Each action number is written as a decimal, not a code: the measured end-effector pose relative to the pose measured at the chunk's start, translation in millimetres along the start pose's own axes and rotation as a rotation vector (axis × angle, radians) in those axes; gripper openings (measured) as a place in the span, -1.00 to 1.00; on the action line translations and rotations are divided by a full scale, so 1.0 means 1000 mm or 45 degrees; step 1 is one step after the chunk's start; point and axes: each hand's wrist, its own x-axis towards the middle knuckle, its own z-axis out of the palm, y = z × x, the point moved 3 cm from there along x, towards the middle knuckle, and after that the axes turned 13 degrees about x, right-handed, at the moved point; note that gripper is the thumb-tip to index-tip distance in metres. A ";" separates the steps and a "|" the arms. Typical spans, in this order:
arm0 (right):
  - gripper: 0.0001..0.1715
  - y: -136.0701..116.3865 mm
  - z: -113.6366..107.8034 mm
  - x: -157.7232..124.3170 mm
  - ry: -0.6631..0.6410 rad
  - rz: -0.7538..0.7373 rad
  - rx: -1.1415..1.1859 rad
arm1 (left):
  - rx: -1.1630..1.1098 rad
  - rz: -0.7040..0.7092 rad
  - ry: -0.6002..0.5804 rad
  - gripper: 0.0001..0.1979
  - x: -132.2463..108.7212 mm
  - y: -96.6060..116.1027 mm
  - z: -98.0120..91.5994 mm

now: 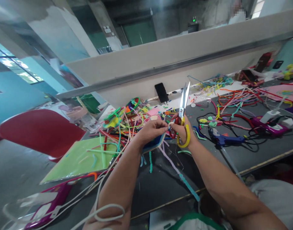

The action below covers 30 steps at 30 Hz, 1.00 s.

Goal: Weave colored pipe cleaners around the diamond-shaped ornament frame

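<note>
My right hand (183,129) is closed around a pair of scissors (184,103), which point upward with their blades slightly apart. One yellow handle loop hangs by my wrist. Beside it, my left hand (156,129) is pinched, its fingertips meeting those of my right hand around a small item too hidden to name. Under my hands lies a dark blue piece (152,143), mostly covered by them. A lilac pipe cleaner (169,158) runs down from there to a teal fuzzy length (189,187) near the table's front edge.
Colourful pipe cleaners pile up behind my left hand. On the right lie a blue glue gun (226,139), a purple power strip (268,126) and black cables. A phone (161,92) leans on the partition. A green sheet (77,159) and white cables lie left; a red chair (41,132) stands beyond.
</note>
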 end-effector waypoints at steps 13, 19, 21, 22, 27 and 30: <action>-0.61 0.008 0.003 0.001 -0.002 0.164 0.348 | 0.066 -0.004 0.134 -0.80 0.003 -0.001 0.001; -0.58 0.012 0.005 0.001 0.026 0.273 0.518 | -0.025 0.001 0.098 -0.80 0.002 -0.005 -0.002; -0.58 0.014 0.004 0.001 0.071 0.301 0.542 | -0.093 0.016 0.095 -0.76 0.002 -0.006 -0.003; -0.57 0.014 0.003 0.001 0.092 0.307 0.547 | -0.120 0.026 0.093 -0.74 0.002 -0.006 -0.003; -0.58 0.018 0.002 0.001 0.091 0.348 0.532 | -0.043 0.022 0.044 -0.78 0.000 -0.007 -0.004; -0.57 0.019 0.002 0.000 0.075 0.324 0.532 | 0.031 0.014 0.037 -0.77 0.000 -0.007 -0.003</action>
